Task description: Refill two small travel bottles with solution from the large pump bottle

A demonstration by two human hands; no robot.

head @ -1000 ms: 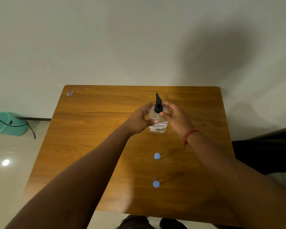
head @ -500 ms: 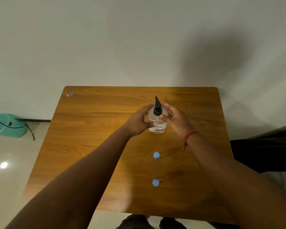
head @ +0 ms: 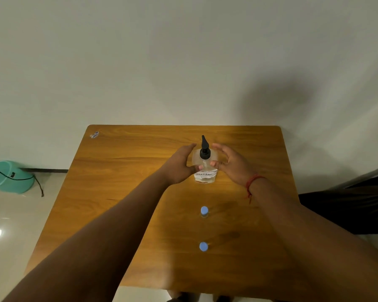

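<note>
The large clear pump bottle [head: 205, 178], with a black pump head and a white handwritten label, stands upright on the wooden table [head: 122, 175] toward the far middle. My left hand [head: 180, 165] wraps its left side, thumb on the front and fingers behind. My right hand [head: 231, 163] is cupped at its right side with fingers spread off the pump head; only the thumb tip touches the bottle. Two small travel bottles with blue caps stand closer to me: one [head: 204, 211] mid-table, one [head: 203, 246] near the front edge.
A small wrapper scrap [head: 94, 134] lies at the table's far left corner. A teal bin [head: 9, 177] with a black cable sits on the floor to the left. A dark object [head: 347, 205] borders the table's right side. The wall is just behind the table.
My right hand has let go of the pump collar and spread its fingers to the bottle's right. My left hand stays on the bottle, which has not moved.
</note>
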